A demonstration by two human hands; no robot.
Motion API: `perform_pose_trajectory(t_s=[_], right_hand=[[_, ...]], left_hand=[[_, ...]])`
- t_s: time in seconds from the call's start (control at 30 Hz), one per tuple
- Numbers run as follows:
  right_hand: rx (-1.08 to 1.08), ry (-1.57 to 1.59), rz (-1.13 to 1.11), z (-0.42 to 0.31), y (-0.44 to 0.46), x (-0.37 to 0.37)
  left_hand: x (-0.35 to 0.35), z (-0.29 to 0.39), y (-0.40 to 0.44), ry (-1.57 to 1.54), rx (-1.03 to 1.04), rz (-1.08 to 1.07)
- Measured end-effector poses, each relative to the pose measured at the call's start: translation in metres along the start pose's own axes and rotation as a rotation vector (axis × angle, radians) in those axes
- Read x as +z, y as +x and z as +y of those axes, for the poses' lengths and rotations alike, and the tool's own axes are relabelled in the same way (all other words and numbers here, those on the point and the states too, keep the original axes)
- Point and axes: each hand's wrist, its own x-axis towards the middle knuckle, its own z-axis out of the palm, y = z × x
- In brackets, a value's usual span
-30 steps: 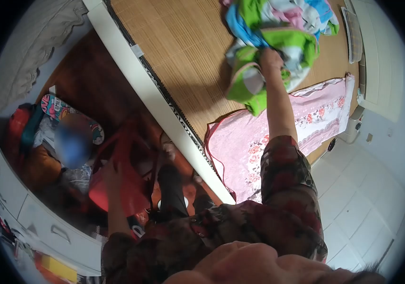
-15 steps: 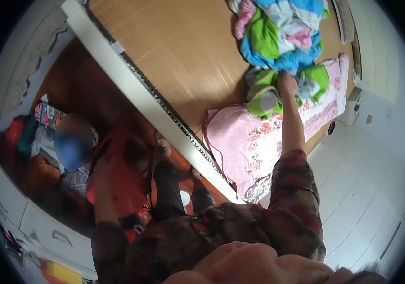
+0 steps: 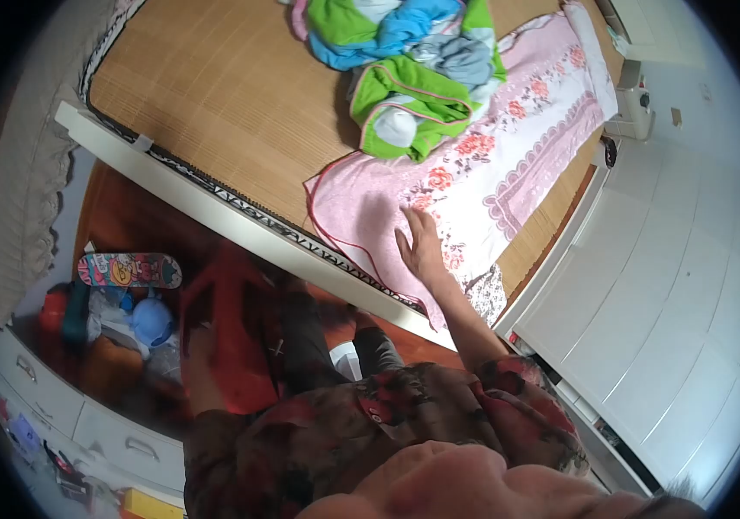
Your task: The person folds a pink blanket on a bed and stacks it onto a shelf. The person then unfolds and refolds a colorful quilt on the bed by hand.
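My right hand [image 3: 422,246] hovers over the near corner of a pink, red-flowered cloth [image 3: 474,143], its fingers spread and nothing in them. Beyond it lies a crumpled heap of green, blue, white and grey clothing [image 3: 413,108], partly on the cloth. Low at the left, my left hand [image 3: 201,340] is at the edge of a red plastic stool [image 3: 236,355], which looks blurred and tilted. The hand appears to grip it, though its fingers are mostly hidden.
The bed [image 3: 205,112] has a tan mat and a white frame rail [image 3: 214,216]. On the floor are a skateboard [image 3: 128,270], a blue round object [image 3: 152,322] and bags. White drawers [image 3: 128,441] stand at the left, and white panels [image 3: 647,277] at the right.
My right hand has let go of the green clothing and drawn back toward me, opening. The view has shifted. The red stool has moved along with my left hand.
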Motion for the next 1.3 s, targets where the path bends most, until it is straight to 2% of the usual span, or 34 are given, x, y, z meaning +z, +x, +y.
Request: perform_pose_trajectory(t_s=[0.07,0.17,0.2,0.3,0.33,0.4,0.43,0.53,0.63,0.77,0.83,0.87,1.0,1.07,1.1,1.17,1.2,1.27,1.3], right_hand=[[0.071,0.055,-0.010,0.011,-0.048,-0.017],[0.184,0.087,-0.011,0.024,-0.103,-0.050],[0.206,0.087,0.007,0.029,-0.119,-0.063],[0.287,0.126,0.074,0.040,-0.163,-0.097],[0.252,0.129,0.077,0.050,-0.180,-0.100],[0.226,0.170,0.079,0.058,-0.208,-0.115],[0.250,0.185,0.119,0.060,-0.223,-0.121],[0.209,0.215,0.007,0.072,-0.265,-0.138],[0.243,0.213,-0.015,0.088,-0.310,-0.146],[0.375,0.249,0.010,0.097,-0.360,-0.155],[0.419,0.264,0.036,0.089,-0.377,-0.156],[0.387,0.281,0.129,0.094,-0.378,-0.159],[0.305,0.462,0.314,0.058,-0.361,-0.198],[0.172,0.502,0.410,0.033,-0.340,-0.230],[0.176,0.489,0.416,0.025,-0.333,-0.246],[0.071,0.625,0.483,0.016,-0.327,-0.272],[0.074,0.621,0.489,0.017,-0.335,-0.284],[0.040,0.652,0.589,0.033,-0.353,-0.307],[0.039,0.642,0.592,0.047,-0.368,-0.316]], left_hand=[[-0.006,0.013,-0.021,0.076,0.011,0.081],[0.007,-0.003,-0.038,0.118,0.099,0.079],[0.004,-0.006,-0.045,0.110,0.058,0.117],[-0.042,0.019,-0.112,0.130,-0.007,0.185],[-0.058,0.036,-0.142,0.125,-0.057,0.190],[-0.080,0.016,-0.163,0.381,-0.069,0.057],[-0.096,0.019,-0.185,0.387,-0.095,0.081],[-0.153,0.068,-0.285,0.126,-0.157,0.302],[-0.191,0.125,-0.396,-0.363,-0.136,0.511],[-0.228,0.214,-0.506,-0.928,0.092,0.707],[-0.245,0.260,-0.540,-1.074,0.244,0.756],[-0.252,0.282,-0.550,-1.137,0.316,0.759],[-0.252,0.315,-0.535,-1.192,0.503,0.826],[-0.246,0.321,-0.506,-1.157,0.691,0.848],[-0.232,0.348,-0.509,-1.213,0.684,0.871],[-0.207,0.375,-0.497,-1.078,0.929,0.782],[-0.195,0.386,-0.486,-1.079,0.935,0.776],[-0.169,0.416,-0.461,-1.101,1.053,0.545],[-0.150,0.445,-0.460,-1.242,1.020,0.426]])
